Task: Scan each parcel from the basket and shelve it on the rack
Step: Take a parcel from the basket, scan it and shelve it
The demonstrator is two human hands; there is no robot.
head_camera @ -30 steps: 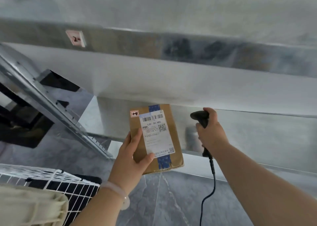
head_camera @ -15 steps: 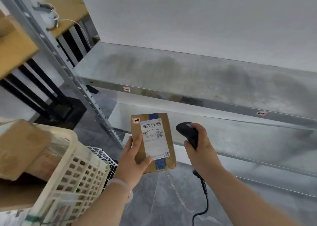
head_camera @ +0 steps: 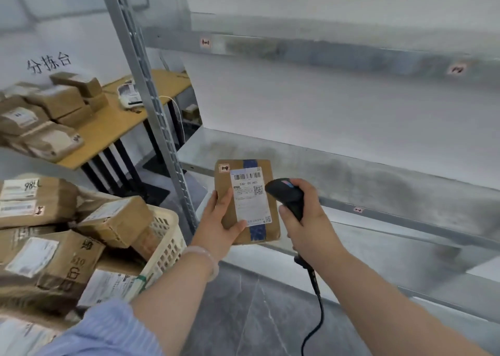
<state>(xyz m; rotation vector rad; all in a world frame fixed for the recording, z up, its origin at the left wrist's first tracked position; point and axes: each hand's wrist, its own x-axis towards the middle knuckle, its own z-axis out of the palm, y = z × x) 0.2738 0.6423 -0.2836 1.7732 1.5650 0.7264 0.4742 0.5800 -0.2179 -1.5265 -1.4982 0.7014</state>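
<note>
Parcel [head_camera: 226, 207] held before the rack [head_camera: 351, 171], beside the scanner [head_camera: 286, 196].
The heaped basket [head_camera: 165, 244] is seen at left; the parcel, labelled "530-05 A85", is gripped by the left hand [head_camera: 216, 231]; the scanner is clasped in the right hand [head_camera: 308, 228].

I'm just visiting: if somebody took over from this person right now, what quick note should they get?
Left hand holds a brown parcel, label facing up.
Right hand grips the black scanner beside that label.
Basket at left is piled with more parcels; rack shelf is straight ahead.
Done: one parcel taken up.
Left: whether it has scanned cannot be told; shelve it, then the rest.
</note>
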